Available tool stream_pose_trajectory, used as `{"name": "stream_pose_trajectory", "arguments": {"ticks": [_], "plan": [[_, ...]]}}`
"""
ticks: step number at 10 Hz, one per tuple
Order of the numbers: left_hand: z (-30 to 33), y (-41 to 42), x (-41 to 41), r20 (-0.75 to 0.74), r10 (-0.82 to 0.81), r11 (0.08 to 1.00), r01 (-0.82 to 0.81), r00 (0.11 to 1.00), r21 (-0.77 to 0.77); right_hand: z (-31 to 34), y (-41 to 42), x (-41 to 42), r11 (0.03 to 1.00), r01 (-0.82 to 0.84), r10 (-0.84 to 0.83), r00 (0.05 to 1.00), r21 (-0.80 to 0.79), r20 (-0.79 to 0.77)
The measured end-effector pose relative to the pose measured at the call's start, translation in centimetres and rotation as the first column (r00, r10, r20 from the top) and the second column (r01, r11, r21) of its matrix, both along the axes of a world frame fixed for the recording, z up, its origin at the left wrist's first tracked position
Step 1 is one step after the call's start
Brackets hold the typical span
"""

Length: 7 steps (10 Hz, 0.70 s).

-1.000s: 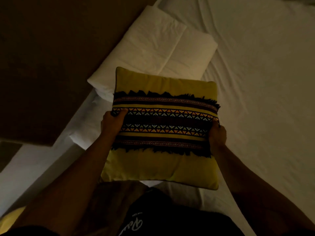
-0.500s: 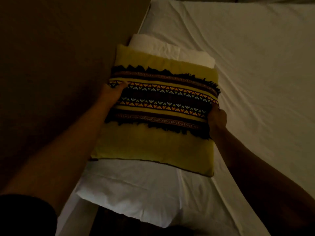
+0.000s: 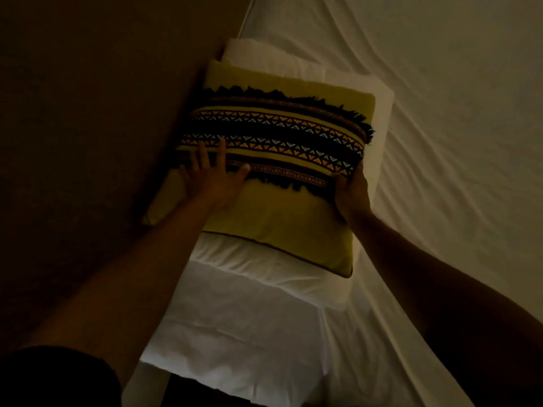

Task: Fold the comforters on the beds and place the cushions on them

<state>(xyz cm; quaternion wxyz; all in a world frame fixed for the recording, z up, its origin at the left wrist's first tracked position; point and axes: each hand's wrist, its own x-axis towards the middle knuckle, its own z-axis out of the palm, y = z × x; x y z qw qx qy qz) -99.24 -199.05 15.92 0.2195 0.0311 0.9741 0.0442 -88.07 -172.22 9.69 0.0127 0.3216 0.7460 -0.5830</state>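
The yellow cushion (image 3: pixel 273 218) with dark patterned bands lies flat on the folded white comforter (image 3: pixel 249 304).

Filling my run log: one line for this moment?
cushion on white pillow | left hand flat on it | right hand grips edge

The room is dim, lit softly from the right, so the wrinkled white bed sheet (image 3: pixel 440 142) glows pale cream while everything to the left sinks into shadow. A broad, flat dark brown surface (image 3: pixel 88 127), either wall or headboard, fills the left side and meets the bed along a slanting edge. Long creases run diagonally across the sheet. At the bottom edge, below the white bedding, lies a patch of deep shadow too dark to make out.
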Motion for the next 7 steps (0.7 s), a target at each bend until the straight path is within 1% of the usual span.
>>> {"name": "stream_pose_trajectory", "arguments": {"ticks": [1, 2, 3, 4, 5, 6, 7], "plan": [[-1.9, -0.5, 1.3, -0.119, -0.021, 1.0, 0.02, 0.993, -0.006, -1.7, -0.3, 1.4, 1.0, -0.006, 0.006, 1.0, 0.009, 0.022], [-2.1, -0.4, 1.8, -0.182, -0.034, 0.999, 0.032, 0.983, -0.012, -1.8, -0.7, 2.3, 1.0, 0.015, -0.015, 0.999, 0.007, 0.029], [-2.3, -0.4, 3.1, -0.231, -0.02, 1.0, 0.025, 0.973, 0.018, -2.1, -1.4, 3.5, 0.999, 0.049, -0.05, 0.996, 0.013, 0.076], [-2.5, -0.8, 5.0, -0.266, -0.017, 0.998, 0.03, 0.964, 0.046, -2.1, -2.2, 5.0, 0.999, 0.04, -0.041, 0.992, 0.017, 0.122], [-2.4, -2.3, 9.2, -0.348, -0.047, 0.994, 0.077, 0.936, 0.074, -1.2, -3.5, 8.0, 1.0, 0.008, -0.009, 0.988, 0.008, 0.151], [-3.4, -3.5, 13.7, -0.371, -0.036, 0.985, 0.096, 0.928, 0.144, -1.3, -4.5, 11.2, 0.999, -0.046, 0.041, 0.982, 0.023, 0.187], [-4.4, -4.4, 20.6, -0.123, 0.152, 0.935, -0.102, 0.981, 0.341, -1.7, -5.6, 16.1, 0.977, -0.191, 0.156, 0.946, 0.099, 0.285]]}}
